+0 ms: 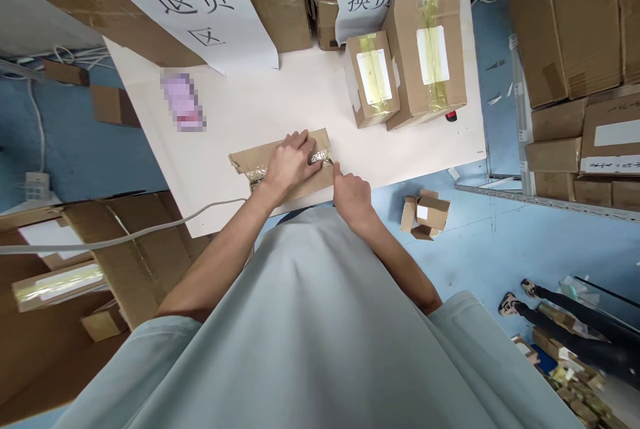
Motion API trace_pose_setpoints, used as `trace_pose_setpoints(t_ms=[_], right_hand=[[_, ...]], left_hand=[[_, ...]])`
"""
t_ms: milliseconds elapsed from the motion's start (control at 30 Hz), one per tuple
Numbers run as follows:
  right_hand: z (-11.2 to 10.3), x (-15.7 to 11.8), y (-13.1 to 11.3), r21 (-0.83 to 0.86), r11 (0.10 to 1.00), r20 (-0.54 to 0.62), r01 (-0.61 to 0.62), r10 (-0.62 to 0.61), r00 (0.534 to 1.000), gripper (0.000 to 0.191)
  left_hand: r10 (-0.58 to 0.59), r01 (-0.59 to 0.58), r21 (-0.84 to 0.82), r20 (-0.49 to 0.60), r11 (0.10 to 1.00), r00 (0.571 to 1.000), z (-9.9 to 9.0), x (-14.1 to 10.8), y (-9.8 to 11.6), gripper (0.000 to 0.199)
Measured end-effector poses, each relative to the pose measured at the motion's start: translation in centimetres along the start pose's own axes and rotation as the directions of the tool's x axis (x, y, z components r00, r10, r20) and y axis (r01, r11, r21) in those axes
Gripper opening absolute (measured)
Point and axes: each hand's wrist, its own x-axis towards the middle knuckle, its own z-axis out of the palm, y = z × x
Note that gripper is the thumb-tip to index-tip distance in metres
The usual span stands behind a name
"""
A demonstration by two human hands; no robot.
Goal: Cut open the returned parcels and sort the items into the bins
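A flat brown cardboard box [313, 183] with clear tape along its middle lies near the front edge of the white table [240, 99]. Across its top rests my left hand [291, 161], fingers stretched out and thumb apart, pressing on the cardboard. At the box's right end, my right hand [352, 195] is closed in a fist, thumb pointing toward the taped edge. Whatever the fist holds is hidden or too small to name. The box's left end looks torn, with tape around it.
Two taped cartons, one small [354, 75] and one larger [400, 55], stand at the back right, near a red-and-black object [451, 115]. A blurred purple item [184, 101] lies left. A grey cable [150, 234] crosses the left side. An open carton [425, 214] sits on the floor; a person's legs [565, 312] show lower right.
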Motion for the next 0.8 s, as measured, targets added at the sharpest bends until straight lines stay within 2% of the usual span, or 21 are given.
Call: trace_pose_setpoints(t_ms=[200, 333, 467, 600, 800], right_hand=[[1.5, 0.7, 1.0, 0.038, 0.999, -0.058, -0.003, 0.005, 0.998, 0.068], [2.7, -0.2, 2.2, 0.109, 0.994, -0.059, -0.017, 0.023, 0.998, 0.064], [3.2, -1.1, 2.6, 0.147, 0.989, -0.06, -0.024, 0.033, 0.998, 0.063], [2.7, -1.8, 2.2, 0.162, 0.987, -0.064, -0.022, 0.033, 0.997, 0.061], [0.4, -3.1, 1.9, 0.137, 0.99, -0.082, -0.029, 0.04, 0.996, 0.065]], left_hand=[[0.013, -0.012, 0.049, -0.007, 0.999, 1.0, -0.5, 0.4, -0.4, 0.049], [0.015, -0.016, 0.079, 0.019, 0.997, 1.0, -1.0, 0.2, -0.8, 0.049], [0.061, -0.065, 0.09, 0.046, 0.994, 0.997, -1.0, -0.3, 0.0, 0.053], [0.06, -0.067, 0.11, 0.067, 0.992, 0.996, -1.0, -0.2, 1.3, 0.06], [0.018, -0.032, 0.117, 0.12, 0.993, 0.993, -1.4, 1.0, 2.0, 0.076]])
